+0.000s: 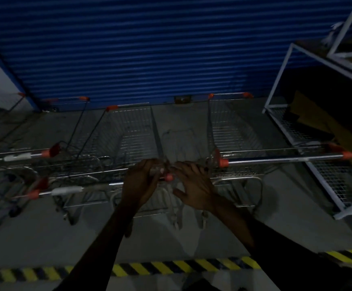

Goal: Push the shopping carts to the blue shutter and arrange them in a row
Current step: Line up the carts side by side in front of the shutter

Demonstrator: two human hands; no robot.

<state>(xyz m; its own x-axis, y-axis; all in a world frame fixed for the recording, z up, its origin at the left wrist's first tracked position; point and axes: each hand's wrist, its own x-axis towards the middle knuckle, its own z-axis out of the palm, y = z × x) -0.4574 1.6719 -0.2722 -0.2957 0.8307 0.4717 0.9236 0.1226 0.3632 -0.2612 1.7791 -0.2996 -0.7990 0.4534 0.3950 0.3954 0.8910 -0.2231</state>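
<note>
Dim view from head height, looking down at three wire shopping carts that are facing a closed blue shutter (149,49).

The person is standing behind the middle cart (128,131). Their left hand (141,183) is curling around the right end of its handle (70,189), beside the orange end cap (168,177), probably to steer that corner sideways. Their right hand (194,185) is reaching into the gap beside it with fingers stretched and thumb splayed. It seems to be resting there rather than gripping, though blur is hiding the fingertips.

The middle cart is sitting slightly askew and a little back from the shutter. The right cart (233,127) is parked with its nose close to the shutter, a strip of bare floor (181,133) between the two baskets. The left cart (17,157) is crowding the middle one, their frames overlapping in this view. The row looks nearly formed and is likely needing only straightening.

A white wire rack (280,76) holding cardboard (318,124) is standing just beside the right cart, limiting room on that side. Yellow-and-black hazard tape (170,267) is running across the floor near the person's feet.
</note>
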